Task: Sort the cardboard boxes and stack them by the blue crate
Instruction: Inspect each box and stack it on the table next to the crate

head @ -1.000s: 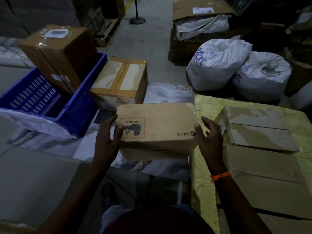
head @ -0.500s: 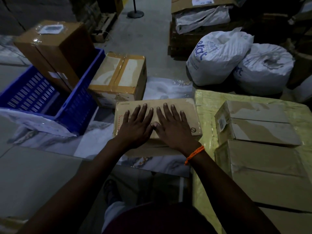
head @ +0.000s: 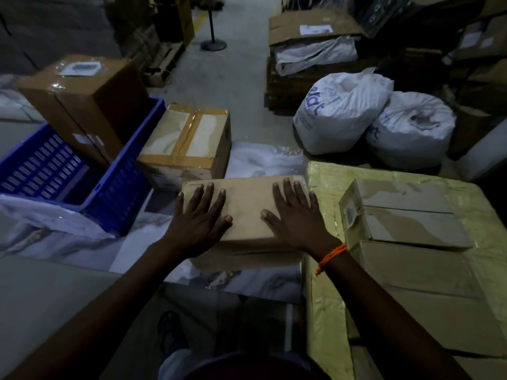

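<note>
Marbled surface carries the box beside the crate, both hands pressing it, fingers spread flat; fetching another box seems next.

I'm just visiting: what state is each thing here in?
Flat box: closed, lying flat.
Left hand: open, fingers spread on it.
Right hand: open, fingers spread on it.
Blue crate: holds one tall box.
Tall box: taped shut, tilted.
Taped box: shut, beside the crate.

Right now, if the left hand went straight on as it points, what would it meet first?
The left hand would probably meet the taped box, near its right corner; depth unclear.
</note>
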### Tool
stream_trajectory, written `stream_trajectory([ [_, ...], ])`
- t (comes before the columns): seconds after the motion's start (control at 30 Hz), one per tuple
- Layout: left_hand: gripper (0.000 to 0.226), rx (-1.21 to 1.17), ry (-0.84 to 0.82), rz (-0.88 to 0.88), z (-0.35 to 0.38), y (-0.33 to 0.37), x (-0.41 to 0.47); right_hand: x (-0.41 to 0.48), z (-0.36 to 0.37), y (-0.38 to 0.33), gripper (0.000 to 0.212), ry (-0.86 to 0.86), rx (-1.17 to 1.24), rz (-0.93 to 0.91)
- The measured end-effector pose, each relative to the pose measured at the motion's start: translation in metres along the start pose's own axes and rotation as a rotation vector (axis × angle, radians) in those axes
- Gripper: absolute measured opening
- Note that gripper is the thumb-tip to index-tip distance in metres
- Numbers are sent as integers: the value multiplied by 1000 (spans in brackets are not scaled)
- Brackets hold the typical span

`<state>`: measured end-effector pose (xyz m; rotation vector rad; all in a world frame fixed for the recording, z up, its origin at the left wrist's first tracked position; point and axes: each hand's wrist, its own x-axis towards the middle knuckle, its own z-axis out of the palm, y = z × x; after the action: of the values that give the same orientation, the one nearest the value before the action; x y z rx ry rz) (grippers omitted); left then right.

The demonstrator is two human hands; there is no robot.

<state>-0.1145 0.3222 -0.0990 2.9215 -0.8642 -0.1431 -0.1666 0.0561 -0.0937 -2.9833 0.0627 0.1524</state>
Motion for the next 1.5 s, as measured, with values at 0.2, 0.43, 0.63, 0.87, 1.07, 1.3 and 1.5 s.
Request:
stream_trajectory([
  [0.2, 90, 2, -1, -12, 2, 3, -1, -2, 1, 3, 84, 14, 10, 9],
  [0.43, 83, -7, -5, -67, 2, 4, 0, 0, -7, 6, 82, 6, 109, -12],
  [0.63, 91, -198, 196, -225, 8, 8, -3, -10, -2, 6, 100, 151, 465, 250],
  [0.87, 71, -926, 352, -420, 6, -3, -20, -14, 0, 10, 92, 248, 766, 386],
  [1.07, 72, -1064, 481, -501, 6, 5, -45, -36, 4, 6, 82, 369, 945, 306],
  [1.3, 65, -1245, 583, -630, 16, -3, -76, -59, 25, -6, 43, 504, 1199, 372],
  [1.5, 59, -1564, 418, -834, 24, -16, -90, -68, 23, 9, 55, 224, 1463, 547],
])
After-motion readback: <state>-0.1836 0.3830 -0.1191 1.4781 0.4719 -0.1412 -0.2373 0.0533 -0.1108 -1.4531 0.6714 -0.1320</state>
